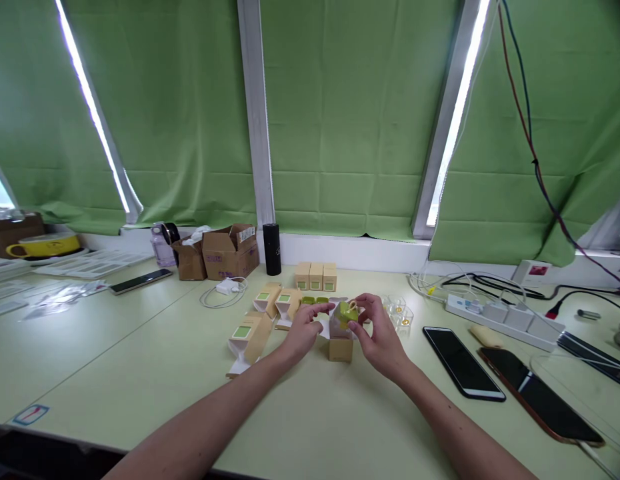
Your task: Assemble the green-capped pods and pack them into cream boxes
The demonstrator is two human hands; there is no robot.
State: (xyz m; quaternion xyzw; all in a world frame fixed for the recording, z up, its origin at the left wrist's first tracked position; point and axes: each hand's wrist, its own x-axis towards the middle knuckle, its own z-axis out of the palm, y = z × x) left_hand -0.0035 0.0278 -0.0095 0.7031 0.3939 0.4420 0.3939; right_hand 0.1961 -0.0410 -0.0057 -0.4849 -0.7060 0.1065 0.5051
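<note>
One small cardboard box (pixel 341 350) stands upright and open between two bare hands, with a single glossy olive-green container (pixel 347 313), rounded and topped by a thin pale loop, at its mouth. The right hand (pixel 375 333) grips the container between thumb and fingers; the left hand (pixel 305 330) is loosely curled, index finger stretched to the box's pale flap, and whether it pinches the flap I cannot tell. To the left of the box lie three more open boxes (pixel 250 337) of smooth tan card, white inside, each with a square green label. Beyond it, three closed boxes (pixel 316 276) form a tight row, cube-like and matte. Just behind the left hand's fingers sit two olive-green squarish pieces (pixel 315 301). Right of the box is a cluster of clear plastic cups (pixel 401 313) with gold-coloured centres, too overlapped to count. Three flat, dark-screened phones (pixel 463 360) lie on the smooth table (pixel 310 413): two right of the box, one far left of it. Further back to its left are two brown corrugated cartons (pixel 227 253) and one black cylinder (pixel 272 250); to its right, one long white power strip (pixel 505 322) holds several blocky plugs.
</note>
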